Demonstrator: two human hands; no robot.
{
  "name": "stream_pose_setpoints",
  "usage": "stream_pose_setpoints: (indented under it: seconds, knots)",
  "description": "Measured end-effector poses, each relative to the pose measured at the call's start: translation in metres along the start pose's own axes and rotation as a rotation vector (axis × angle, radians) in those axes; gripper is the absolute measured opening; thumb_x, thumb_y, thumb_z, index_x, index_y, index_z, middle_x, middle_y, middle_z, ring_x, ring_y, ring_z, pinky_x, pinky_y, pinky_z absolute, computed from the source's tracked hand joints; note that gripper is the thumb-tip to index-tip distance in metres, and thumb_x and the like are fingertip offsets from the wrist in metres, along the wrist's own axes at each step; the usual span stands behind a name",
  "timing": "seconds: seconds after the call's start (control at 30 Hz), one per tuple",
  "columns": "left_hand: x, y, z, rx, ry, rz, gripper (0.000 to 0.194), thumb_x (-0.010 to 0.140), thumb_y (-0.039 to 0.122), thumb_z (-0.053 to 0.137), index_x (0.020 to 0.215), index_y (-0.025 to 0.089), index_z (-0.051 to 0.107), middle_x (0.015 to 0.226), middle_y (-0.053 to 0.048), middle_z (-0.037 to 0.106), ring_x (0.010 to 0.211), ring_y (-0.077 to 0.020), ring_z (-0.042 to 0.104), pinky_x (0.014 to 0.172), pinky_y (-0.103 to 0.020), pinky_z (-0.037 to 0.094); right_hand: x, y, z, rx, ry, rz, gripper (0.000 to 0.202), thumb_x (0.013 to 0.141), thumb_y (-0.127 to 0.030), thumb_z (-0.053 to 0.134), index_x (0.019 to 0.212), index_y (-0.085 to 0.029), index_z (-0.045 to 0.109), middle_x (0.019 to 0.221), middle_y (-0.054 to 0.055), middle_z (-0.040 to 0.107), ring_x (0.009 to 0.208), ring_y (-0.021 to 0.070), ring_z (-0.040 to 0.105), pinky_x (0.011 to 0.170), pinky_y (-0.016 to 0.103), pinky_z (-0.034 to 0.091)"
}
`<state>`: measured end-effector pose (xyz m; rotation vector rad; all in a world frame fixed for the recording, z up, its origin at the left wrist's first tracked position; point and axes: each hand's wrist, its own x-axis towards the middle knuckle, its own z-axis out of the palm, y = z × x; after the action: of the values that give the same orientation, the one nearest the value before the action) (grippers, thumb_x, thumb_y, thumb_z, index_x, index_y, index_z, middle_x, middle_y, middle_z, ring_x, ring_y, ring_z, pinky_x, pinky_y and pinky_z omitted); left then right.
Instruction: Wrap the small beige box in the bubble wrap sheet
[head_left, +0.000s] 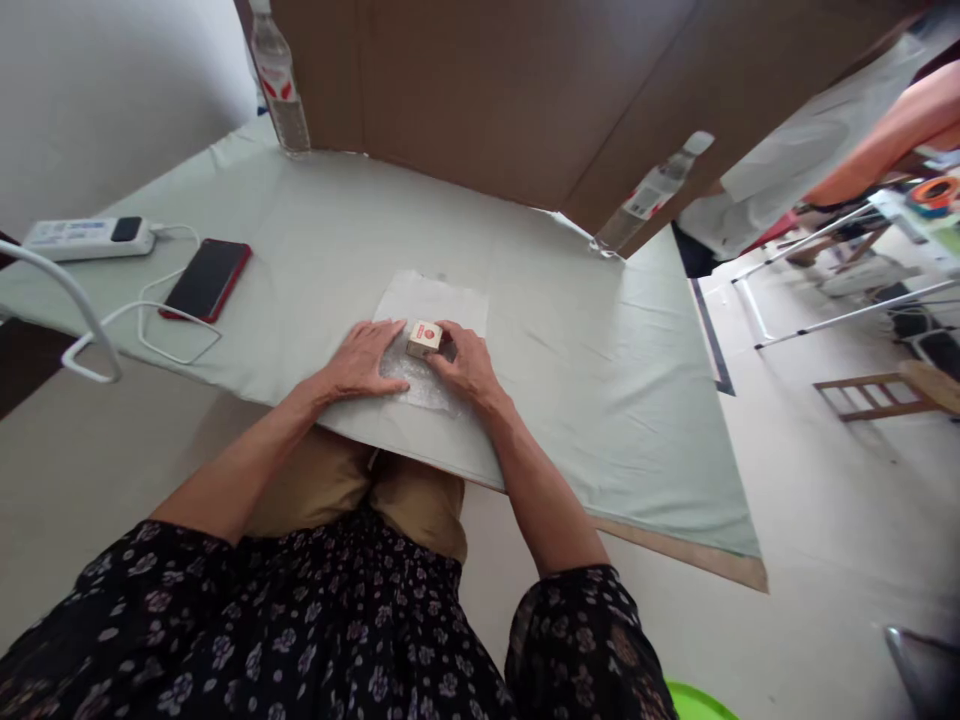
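Pale green cloth (600, 400), brown cardboard (487, 90) behind; left hand (360, 362) spread, right hand (471, 372) gripping a small box (424, 338)

From my end I see a small, cream-coloured cardboard box (424, 338), closed, its face with a round red mark turned upward; the lettering is too small for me to read. It sits over the middle of a crinkled, translucent, whitish plastic sheet (429, 391), spread roughly flat.
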<state>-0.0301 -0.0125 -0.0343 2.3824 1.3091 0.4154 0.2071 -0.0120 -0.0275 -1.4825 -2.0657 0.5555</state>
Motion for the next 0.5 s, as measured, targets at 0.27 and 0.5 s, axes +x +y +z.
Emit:
stream_pose_setpoints:
  seconds: [0.27, 0.5]
  knots:
    - [0.0, -0.002, -0.001, 0.0, 0.0, -0.008, 0.107, 0.073, 0.059, 0.074, 0.16, 0.013, 0.033, 0.166, -0.021, 0.041, 0.154, -0.0414, 0.037, 0.129, -0.056, 0.021, 0.001, 0.006, 0.011, -0.017, 0.044, -0.025, 0.056, 0.084, -0.031, 0.066, 0.139, -0.02, 0.06, 0.133, 0.013, 0.073, 0.117, 0.0337, 0.065, 0.103, 0.051, 0.049]
    - [-0.004, -0.003, -0.001, -0.005, 0.024, -0.003, 0.103, 0.073, 0.058, 0.074, 0.159, 0.016, 0.037, 0.165, -0.019, 0.044, 0.152, -0.041, 0.04, 0.128, -0.057, 0.024, -0.004, 0.011, 0.016, -0.025, 0.049, -0.064, 0.057, 0.088, -0.033, 0.061, 0.143, -0.018, 0.055, 0.137, 0.016, 0.07, 0.118, 0.0339, 0.064, 0.104, 0.052, 0.049]
